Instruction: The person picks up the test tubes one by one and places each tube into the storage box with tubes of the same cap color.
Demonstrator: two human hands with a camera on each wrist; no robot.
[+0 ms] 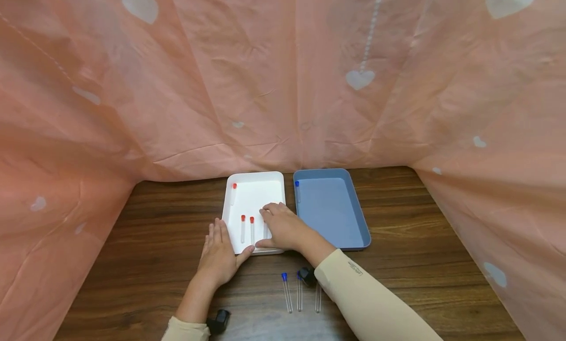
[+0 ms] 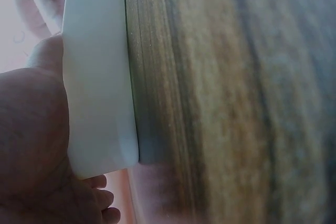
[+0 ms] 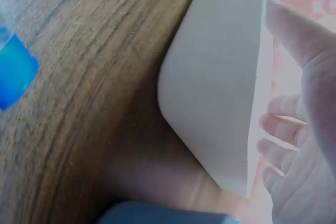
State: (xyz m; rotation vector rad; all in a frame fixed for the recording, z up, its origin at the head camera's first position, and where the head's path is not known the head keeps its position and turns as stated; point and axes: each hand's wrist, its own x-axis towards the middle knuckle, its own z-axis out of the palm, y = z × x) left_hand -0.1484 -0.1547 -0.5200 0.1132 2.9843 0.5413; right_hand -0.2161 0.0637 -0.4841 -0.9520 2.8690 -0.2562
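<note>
In the head view, my left hand [image 1: 219, 257] lies against the front left corner of the white tray [image 1: 263, 186]. Its fingers are straight along the left side, the thumb by the front edge. My right hand [image 1: 285, 228] is over the tray's front right part, thumb spread from the fingers. Under it shows part of a clear tube [image 1: 266, 230], its cap hidden. Two red-capped test tubes, one left [image 1: 242, 229] and one right [image 1: 252, 228], lie beside it. Another red-capped test tube [image 1: 233, 193] lies at the tray's back left. Neither hand visibly holds a tube.
The blue-grey tray [image 1: 331, 208] stands to the right, with a blue-capped test tube [image 1: 298, 191] along its left wall. Nearer on the wooden table [image 1: 398, 262] lie a blue-capped tube [image 1: 287, 294] and two more tubes, partly behind the right wrist. A pink curtain [image 1: 265, 85] surrounds the table.
</note>
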